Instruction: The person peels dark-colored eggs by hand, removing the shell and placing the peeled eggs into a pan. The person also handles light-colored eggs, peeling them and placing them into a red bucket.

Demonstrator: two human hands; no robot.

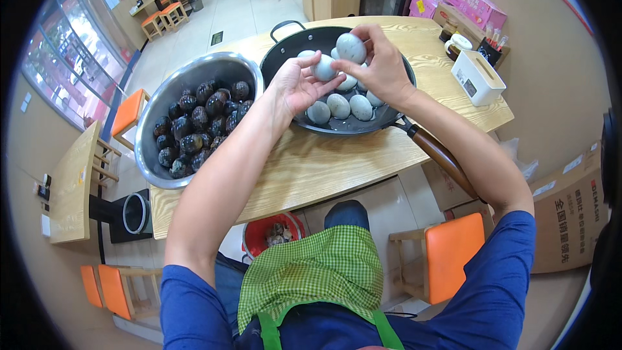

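Green checked apron [324,272] down low, and above the black wok [285,58] the left hand [299,84] cradles one pale egg [324,68] while the right hand [382,68] pinches another egg [350,47], both poised over the cleaned pile, away from the steel bowl [162,175] of dark ones.

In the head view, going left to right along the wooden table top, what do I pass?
Steel bowl of dark eggs → left hand holding a pale egg → black pan of pale eggs → right hand holding another egg → white box.
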